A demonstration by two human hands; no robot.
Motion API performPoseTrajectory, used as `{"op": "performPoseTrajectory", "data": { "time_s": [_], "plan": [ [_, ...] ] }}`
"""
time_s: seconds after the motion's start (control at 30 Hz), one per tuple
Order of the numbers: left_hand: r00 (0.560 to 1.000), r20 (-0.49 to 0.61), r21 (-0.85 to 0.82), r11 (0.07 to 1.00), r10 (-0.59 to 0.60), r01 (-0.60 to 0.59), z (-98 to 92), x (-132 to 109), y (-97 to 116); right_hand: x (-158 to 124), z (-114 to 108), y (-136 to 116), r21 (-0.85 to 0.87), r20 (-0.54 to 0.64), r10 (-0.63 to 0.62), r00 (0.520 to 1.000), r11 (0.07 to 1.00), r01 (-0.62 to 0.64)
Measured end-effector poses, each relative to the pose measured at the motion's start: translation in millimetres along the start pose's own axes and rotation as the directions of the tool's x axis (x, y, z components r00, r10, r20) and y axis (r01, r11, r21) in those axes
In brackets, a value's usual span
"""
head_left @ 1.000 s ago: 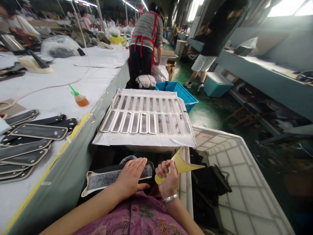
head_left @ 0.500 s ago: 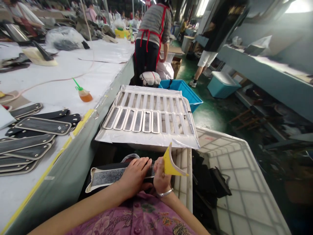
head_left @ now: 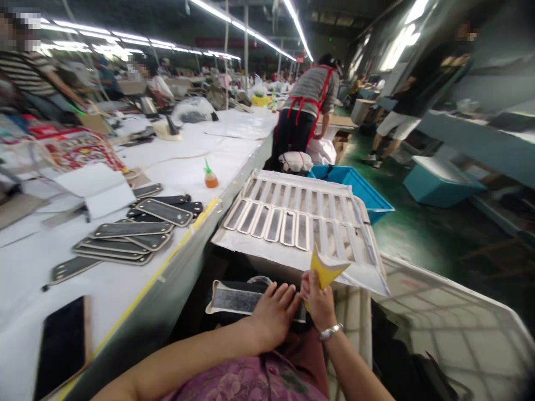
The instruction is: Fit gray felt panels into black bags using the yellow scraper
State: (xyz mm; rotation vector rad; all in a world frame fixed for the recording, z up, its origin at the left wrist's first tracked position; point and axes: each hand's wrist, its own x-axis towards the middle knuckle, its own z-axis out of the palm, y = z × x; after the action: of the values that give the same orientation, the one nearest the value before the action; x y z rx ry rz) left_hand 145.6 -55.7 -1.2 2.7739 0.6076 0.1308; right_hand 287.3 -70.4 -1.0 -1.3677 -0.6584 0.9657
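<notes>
left hand (head_left: 275,316): fingers straight, laid over grey panel (head_left: 236,301) | right hand (head_left: 318,295): fingers wrapped round yellow curved piece (head_left: 328,272) | grey panel: beside yellow-taped edge of worktop (head_left: 125,292)

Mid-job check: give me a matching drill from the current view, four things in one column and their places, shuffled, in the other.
Things:
1. Yellow curved piece
2. Small bottle
3. Bright blue tub
4. Grey speckled strip

Places:
A. Just beyond the slotted board
B. In the right hand
C. Partly under the left hand
D. On the white table

Pairs: 1-B, 2-D, 3-A, 4-C
</notes>
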Motion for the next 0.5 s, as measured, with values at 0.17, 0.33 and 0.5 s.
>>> {"op": "performPoseTrajectory", "data": {
  "time_s": [0.17,0.33,0.5],
  "plan": [
    [0.833,-0.446,-0.298,0.932,-0.327,0.206,-14.8,-83,-50,0,-8,-43,-0.365,0.282,0.189,0.941,0.928,-0.077],
    [0.453,-0.129,-0.988,0.156,-0.882,0.022,2.2,-125,-96,11,13,-62,-0.690,0.640,0.532,0.555,0.715,0.110],
    [0.554,0.082,-0.973,-0.187,-0.828,-0.134,14.5,-101,-84,40,59,-56,-0.749,0.641,0.555,0.531,0.300,0.591]
  ]
}}
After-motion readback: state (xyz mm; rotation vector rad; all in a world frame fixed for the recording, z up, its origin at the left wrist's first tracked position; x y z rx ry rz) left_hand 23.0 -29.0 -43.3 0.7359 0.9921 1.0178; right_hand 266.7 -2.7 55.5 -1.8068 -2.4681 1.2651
